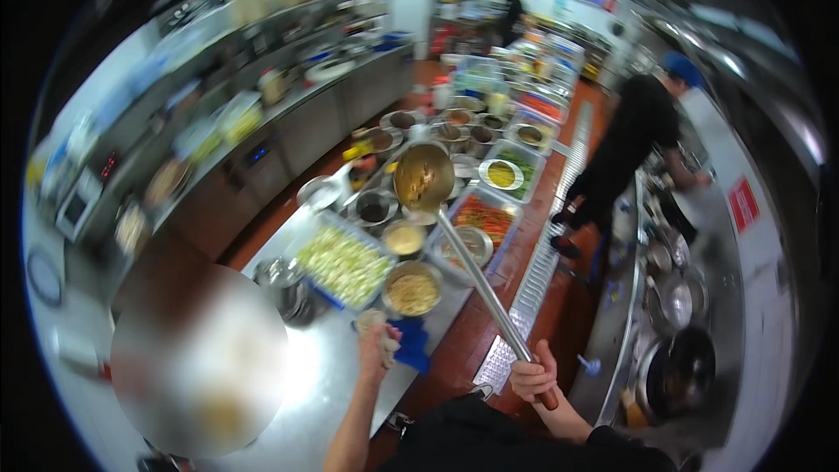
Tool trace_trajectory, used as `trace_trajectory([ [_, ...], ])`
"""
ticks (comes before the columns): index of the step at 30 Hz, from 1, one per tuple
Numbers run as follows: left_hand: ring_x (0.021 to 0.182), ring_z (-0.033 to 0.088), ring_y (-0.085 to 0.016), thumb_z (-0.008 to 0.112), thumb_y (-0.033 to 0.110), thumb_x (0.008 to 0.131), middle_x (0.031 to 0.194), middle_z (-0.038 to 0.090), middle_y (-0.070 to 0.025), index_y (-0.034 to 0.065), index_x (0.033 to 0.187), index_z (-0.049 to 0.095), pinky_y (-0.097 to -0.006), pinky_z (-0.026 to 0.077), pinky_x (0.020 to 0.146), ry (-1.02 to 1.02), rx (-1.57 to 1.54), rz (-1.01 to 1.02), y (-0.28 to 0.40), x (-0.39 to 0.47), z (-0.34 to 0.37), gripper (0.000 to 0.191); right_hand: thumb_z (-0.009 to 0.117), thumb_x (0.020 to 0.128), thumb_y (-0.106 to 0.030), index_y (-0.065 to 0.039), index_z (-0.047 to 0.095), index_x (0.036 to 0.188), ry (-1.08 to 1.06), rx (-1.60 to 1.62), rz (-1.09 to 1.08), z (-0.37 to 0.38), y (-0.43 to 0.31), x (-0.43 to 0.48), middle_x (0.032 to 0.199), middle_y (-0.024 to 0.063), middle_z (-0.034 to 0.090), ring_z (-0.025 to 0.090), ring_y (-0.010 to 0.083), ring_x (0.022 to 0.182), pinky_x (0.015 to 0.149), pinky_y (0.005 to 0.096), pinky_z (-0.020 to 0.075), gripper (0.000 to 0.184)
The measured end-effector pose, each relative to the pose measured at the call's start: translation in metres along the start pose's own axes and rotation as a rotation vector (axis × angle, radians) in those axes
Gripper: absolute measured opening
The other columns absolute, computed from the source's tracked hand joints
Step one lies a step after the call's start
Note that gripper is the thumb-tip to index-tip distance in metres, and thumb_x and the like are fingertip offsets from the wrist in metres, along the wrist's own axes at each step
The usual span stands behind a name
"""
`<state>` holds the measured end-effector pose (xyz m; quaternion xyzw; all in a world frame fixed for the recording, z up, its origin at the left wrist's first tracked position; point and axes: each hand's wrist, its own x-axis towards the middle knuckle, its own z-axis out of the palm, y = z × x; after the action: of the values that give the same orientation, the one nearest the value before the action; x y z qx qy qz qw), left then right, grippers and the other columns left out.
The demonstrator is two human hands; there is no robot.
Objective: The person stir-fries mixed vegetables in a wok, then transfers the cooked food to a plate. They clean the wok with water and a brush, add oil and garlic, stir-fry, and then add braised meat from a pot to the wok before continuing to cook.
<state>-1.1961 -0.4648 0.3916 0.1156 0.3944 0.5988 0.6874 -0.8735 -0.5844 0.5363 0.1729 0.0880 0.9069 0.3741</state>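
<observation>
My right hand [534, 373] grips the wooden handle end of a long metal ladle [482, 282]. The ladle's wide bowl [424, 177] hangs over the pots in the middle of the prep table, and brown remains show inside it. My left hand [375, 347] is closed around a bunched beige cloth [375, 324] at the near edge of the steel table [321, 373]. Just right of that hand lies a blue cloth [411, 344]. Beyond it stand a round pot of pale shredded food [411, 290] and a tub of chopped pale-green vegetables [344, 259].
Tubs of sliced red vegetables [485, 217] and green vegetables [521, 167] line the table's right side. A floor drain grate [524, 305] runs beside it. A person in dark clothes [623, 137] stands at the right-hand stove line, where a black wok [682, 370] rests. A blurred disc covers the lower left.
</observation>
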Motion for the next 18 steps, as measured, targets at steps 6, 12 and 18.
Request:
trace_trajectory([
  [6, 0.096, 0.070, -0.028, 0.058, 0.023, 0.099, 0.106, 0.066, -0.0140, -0.0014, 0.123, 0.056, -0.0412, 0.062, 0.087, -0.452, 0.293, -0.571, -0.213, 0.038, 0.191, 0.035, 0.049, 0.109, -0.022, -0.020, 0.004, 0.165, -0.159, -0.139, -0.473, 0.047, -0.034, -0.160, 0.086, 0.0089, 0.047, 0.052, 0.0067, 0.048, 0.037, 0.0183, 0.0430, 0.072],
  [12, 0.098, 0.069, -0.030, 0.054, 0.031, 0.100, 0.107, 0.067, -0.0141, 0.0048, 0.118, 0.058, -0.0472, 0.057, 0.092, -0.767, 0.494, -1.074, -0.396, 0.009, 0.288, 0.032, 0.048, 0.110, -0.023, -0.022, 0.034, 0.157, -0.003, -0.146, -1.057, 0.033, 0.002, -0.295, 0.078, 0.0012, 0.041, 0.034, 0.0011, 0.048, 0.036, 0.0139, 0.0310, 0.049],
  [18, 0.093, 0.070, -0.031, 0.056, 0.035, 0.097, 0.101, 0.069, -0.0132, 0.0029, 0.109, 0.059, -0.0458, 0.060, 0.086, -0.901, 0.744, -1.340, -0.573, -0.029, 0.376, 0.035, 0.046, 0.109, -0.016, -0.026, 0.006, 0.164, 0.908, -0.531, -1.898, 0.042, 0.009, -0.366, 0.076, 0.0004, 0.041, 0.034, 0.0050, 0.048, 0.039, 0.0168, 0.0304, 0.068],
])
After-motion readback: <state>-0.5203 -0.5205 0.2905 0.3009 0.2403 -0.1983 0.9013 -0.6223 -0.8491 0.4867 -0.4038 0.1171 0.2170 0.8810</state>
